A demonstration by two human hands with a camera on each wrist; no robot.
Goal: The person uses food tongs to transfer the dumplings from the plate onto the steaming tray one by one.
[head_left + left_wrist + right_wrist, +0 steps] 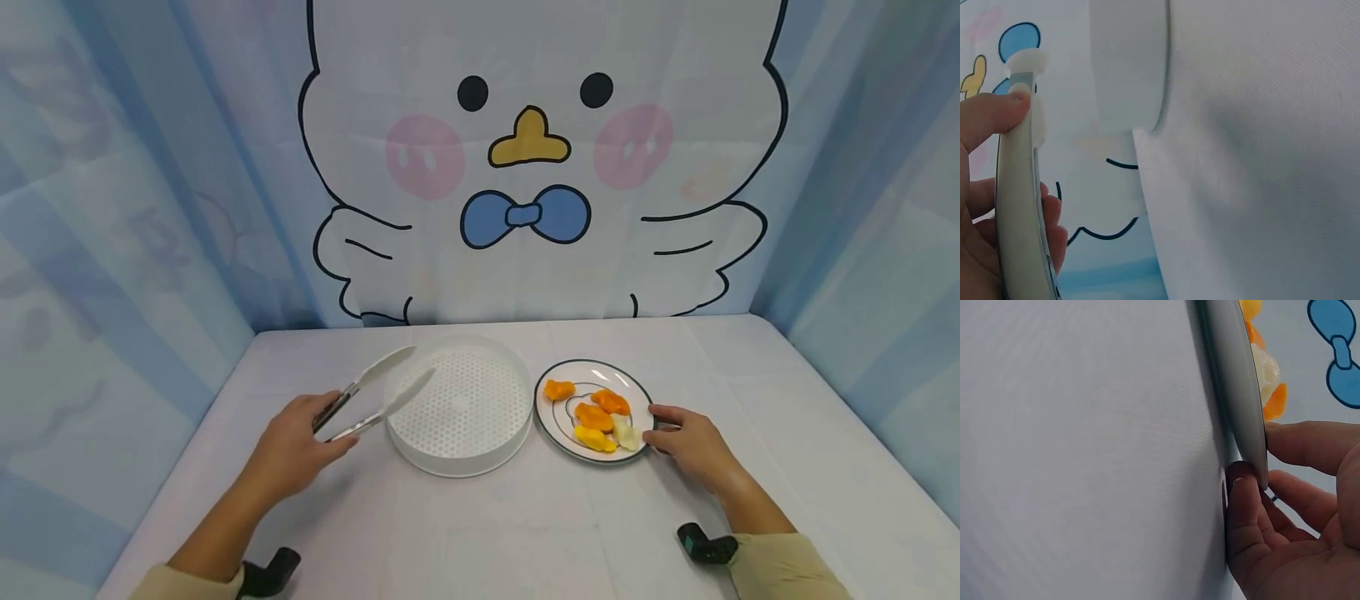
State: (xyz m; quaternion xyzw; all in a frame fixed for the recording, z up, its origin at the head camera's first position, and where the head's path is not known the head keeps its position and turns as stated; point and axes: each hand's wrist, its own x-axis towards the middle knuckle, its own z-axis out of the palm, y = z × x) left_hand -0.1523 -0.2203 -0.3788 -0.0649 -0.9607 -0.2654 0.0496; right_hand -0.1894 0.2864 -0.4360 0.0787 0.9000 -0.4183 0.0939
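My left hand (292,446) grips a pair of tongs (386,364), whose pale tips are spread apart and overlap the left side of a round white tray (472,400) full of small holes. In the left wrist view, the thumb presses along one tong handle (1017,187) while the fingers curl behind it. To the right, a white plate (553,417) with a dark rim carries several orange, yellow and pale food pieces (595,417). My right hand (693,450) pinches the plate's right edge, thumb on top and fingers underneath, as the right wrist view shows.
The tray and plate stand side by side on a white-covered table (465,542). Behind the table hangs a curtain (525,275) with a cartoon bird, and blue-white curtains (127,250) enclose both sides. A dark device (705,546) is worn at each wrist.
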